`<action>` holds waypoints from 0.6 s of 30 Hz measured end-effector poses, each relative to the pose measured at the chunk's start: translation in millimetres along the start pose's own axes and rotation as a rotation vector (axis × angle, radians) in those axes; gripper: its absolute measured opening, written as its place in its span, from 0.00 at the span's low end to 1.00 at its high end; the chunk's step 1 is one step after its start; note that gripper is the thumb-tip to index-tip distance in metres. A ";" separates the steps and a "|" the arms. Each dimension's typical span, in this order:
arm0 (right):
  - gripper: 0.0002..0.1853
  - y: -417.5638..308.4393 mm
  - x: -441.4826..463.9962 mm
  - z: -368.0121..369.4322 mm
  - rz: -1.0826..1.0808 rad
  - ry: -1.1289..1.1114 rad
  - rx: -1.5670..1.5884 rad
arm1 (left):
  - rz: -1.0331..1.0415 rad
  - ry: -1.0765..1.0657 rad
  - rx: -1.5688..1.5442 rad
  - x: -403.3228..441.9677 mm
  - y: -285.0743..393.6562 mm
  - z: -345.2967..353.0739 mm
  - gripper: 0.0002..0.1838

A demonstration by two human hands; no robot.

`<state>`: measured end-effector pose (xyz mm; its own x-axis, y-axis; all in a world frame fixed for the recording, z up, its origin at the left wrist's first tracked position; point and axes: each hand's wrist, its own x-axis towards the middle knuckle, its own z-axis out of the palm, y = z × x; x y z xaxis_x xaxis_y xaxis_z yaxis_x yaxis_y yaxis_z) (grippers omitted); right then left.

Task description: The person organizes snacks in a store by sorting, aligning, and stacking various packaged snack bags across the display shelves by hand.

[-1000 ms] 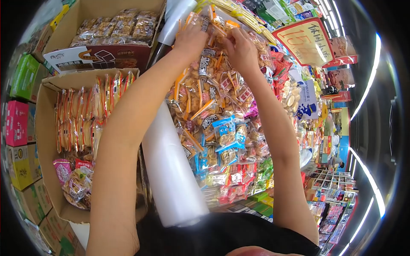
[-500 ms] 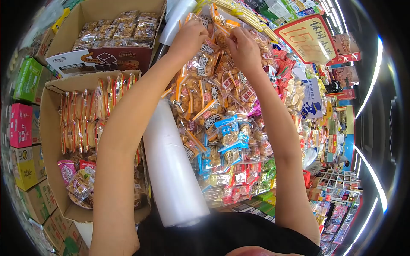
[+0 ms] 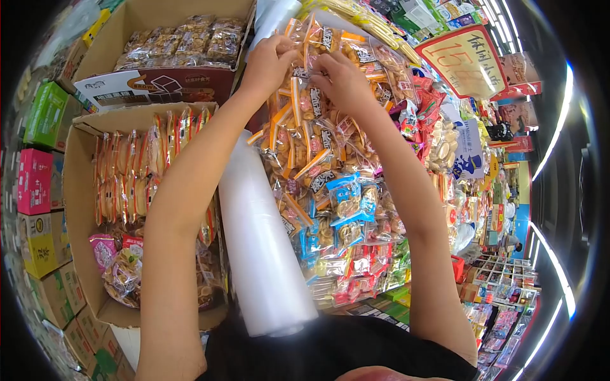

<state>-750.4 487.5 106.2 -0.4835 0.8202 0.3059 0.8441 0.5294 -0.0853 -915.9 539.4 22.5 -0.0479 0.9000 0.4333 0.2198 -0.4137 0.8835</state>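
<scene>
My left hand [image 3: 267, 62] reaches to the top of a heap of clear snack packets [image 3: 314, 136] with orange edges and dark lettering. Its fingers are curled in at the edge of a packet there. To its right, my right hand [image 3: 343, 79] is bent over the same heap, fingers and thumb drawn together at a snack packet [image 3: 322, 39] between the two hands. The fingertips partly cover what each hand grips. Blue snack packets [image 3: 346, 197] lie lower in the heap, nearer my body.
A roll of clear plastic bags [image 3: 267, 254] lies between the heap and an open carton [image 3: 79, 190] of upright packets. Behind that is another carton [image 3: 152, 89] of wrapped snacks. A price sign [image 3: 462, 61] stands at the right; red packets [image 3: 424, 105] lie below it.
My right hand has shifted left and slightly down, closer to my left hand. My left hand has moved slightly left and down. Packets at the top of the heap have changed position.
</scene>
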 end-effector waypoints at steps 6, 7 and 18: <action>0.09 10.8 -2.4 -5.2 0.125 -0.169 0.097 | -0.129 -0.099 -0.028 -8.9 3.4 -17.2 0.10; 0.09 9.4 -2.6 -3.5 0.110 -0.169 0.043 | -0.198 -0.222 -0.040 -11.7 5.2 -19.1 0.10; 0.16 -47.7 -26.2 -12.9 -0.058 -0.190 0.168 | -0.289 -0.408 -0.045 -32.1 3.0 -24.4 0.10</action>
<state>-775.0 438.0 114.4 -0.5780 0.8051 0.1329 0.7711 0.5922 -0.2340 -937.5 505.9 15.7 0.2862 0.9554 0.0723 0.2111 -0.1365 0.9679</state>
